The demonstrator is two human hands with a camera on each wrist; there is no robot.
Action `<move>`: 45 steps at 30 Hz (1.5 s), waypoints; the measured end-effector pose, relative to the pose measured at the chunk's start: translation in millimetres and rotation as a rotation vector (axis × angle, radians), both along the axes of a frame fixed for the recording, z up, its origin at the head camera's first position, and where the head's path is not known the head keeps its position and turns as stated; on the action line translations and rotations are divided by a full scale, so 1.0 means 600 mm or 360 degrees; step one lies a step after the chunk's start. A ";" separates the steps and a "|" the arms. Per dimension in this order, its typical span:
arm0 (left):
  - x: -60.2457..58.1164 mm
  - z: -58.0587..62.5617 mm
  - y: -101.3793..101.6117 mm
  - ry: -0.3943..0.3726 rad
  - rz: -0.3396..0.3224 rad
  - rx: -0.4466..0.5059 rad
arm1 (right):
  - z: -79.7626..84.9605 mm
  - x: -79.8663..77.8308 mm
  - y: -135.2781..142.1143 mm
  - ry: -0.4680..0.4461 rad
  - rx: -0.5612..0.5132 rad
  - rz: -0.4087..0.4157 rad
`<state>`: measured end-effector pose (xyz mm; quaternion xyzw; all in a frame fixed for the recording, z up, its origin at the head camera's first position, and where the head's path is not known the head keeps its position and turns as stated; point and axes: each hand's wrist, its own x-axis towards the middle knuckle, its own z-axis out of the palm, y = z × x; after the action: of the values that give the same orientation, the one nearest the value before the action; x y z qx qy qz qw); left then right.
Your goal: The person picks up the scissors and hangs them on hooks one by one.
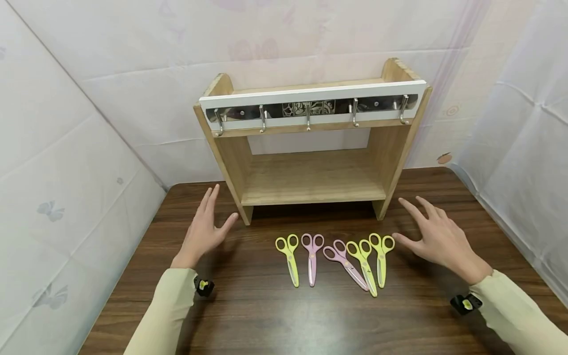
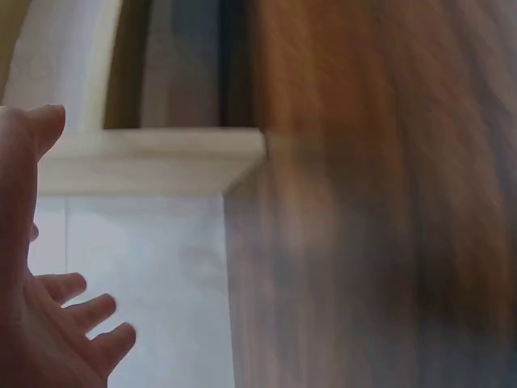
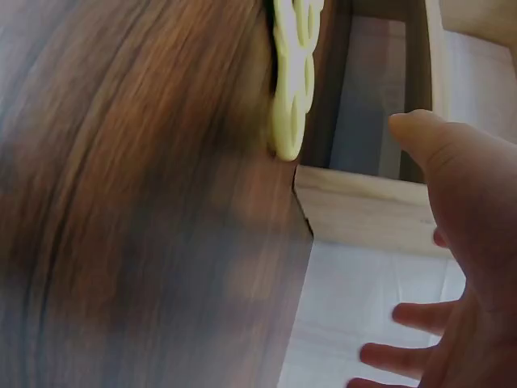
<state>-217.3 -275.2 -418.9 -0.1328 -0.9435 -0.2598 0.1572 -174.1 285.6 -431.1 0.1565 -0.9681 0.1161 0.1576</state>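
My left hand (image 1: pixel 201 234) is held above the table at the left, fingers extended and thumb apart, with nothing in it. The right hand (image 1: pixel 439 239) mirrors it on the other side, also holding nothing. Between them several scissors lie in a row, handles toward the shelf. From the left they are yellow-green scissors (image 1: pixel 291 264), pink-purple scissors (image 1: pixel 312 266), slanted pink-purple scissors (image 1: pixel 352 271), then yellow-green scissors (image 1: pixel 366 270) whose tip lies close to theirs. Nearest my right hand are the rightmost yellow-green scissors (image 1: pixel 381 266); their handles (image 3: pixel 287 121) also show in the right wrist view.
A wooden shelf unit (image 1: pixel 310 177) stands at the back of the dark wood table (image 1: pixel 266 320). Across its top front runs a white board (image 1: pixel 310 92) with several metal hooks (image 1: pixel 308 118). Patterned white cloth (image 1: pixel 133 88) hangs behind and along both sides.
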 end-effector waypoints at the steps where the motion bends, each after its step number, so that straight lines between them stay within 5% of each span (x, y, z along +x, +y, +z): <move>1: -0.004 0.004 0.005 -0.0023 -0.0017 0.0043 | 0.002 0.002 -0.003 -0.0042 -0.0005 0.0000; 15: -0.048 0.041 0.082 -0.0144 -0.0160 0.0628 | 0.024 0.027 -0.067 -0.0466 -0.0073 0.0050; 26: -0.053 0.032 0.095 -0.0196 -0.0049 0.0728 | 0.010 0.052 -0.113 -0.0730 -0.0118 0.0076; 45: -0.052 0.020 0.097 -0.0203 -0.0032 0.0839 | -0.009 0.068 -0.106 -0.0677 -0.0093 0.0052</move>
<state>-248.8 -217.1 -407.1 -0.0799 -0.8498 -0.5060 0.1240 -133.4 221.9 -436.8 0.1394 -0.9731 0.1770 -0.0477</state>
